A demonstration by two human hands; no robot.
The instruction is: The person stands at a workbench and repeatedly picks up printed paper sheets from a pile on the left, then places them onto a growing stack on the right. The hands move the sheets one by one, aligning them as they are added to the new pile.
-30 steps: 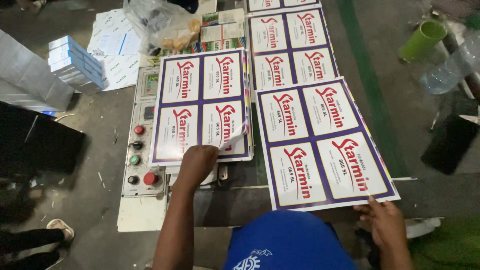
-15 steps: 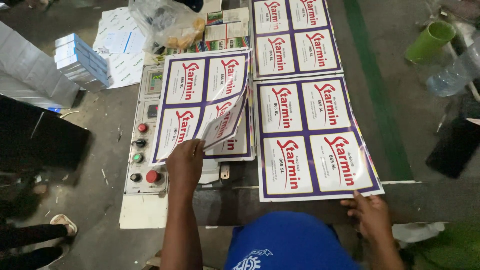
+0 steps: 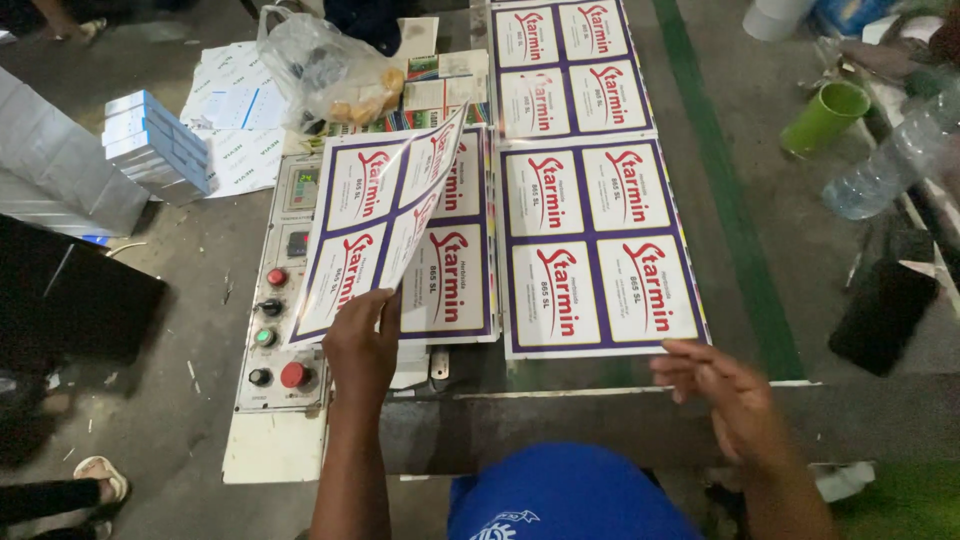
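Surface: grey concrete-like desk [image 3: 190,400], dusty, crowded with printed sheets and clutter, seen from above.
Left hand: left hand [image 3: 362,345] pinches the near edge of the lifted label sheet [image 3: 375,215], thumb on top and fingers underneath, pressed together on the paper.
Lifted label sheet: raised at its near end and curling upward, its far corner standing in the air above the sheet stack [image 3: 455,270] beneath it; it carries white labels with red lettering and purple borders.
Right hand: right hand [image 3: 725,385] rests at the near edge of the flat right sheet [image 3: 595,245], fingers loosely spread, fingertips touching or just over the paper's border; I cannot tell whether it grips.
Handling: judging by the curl, the sheet is light, thin, floppy and probably glossy, so it could slip or crease; an edge or corner pinch suits it best, with support along the edge.
Control panel: control panel [image 3: 285,290] with red and green buttons lies just left of the stack, partly under the lifted sheet.
Further sheet: another label sheet [image 3: 565,65] lies beyond the right one.
Around: plastic bag [image 3: 325,70], stacked blue-and-white boxes [image 3: 155,145], green cup [image 3: 825,115], clear bottle [image 3: 890,165].
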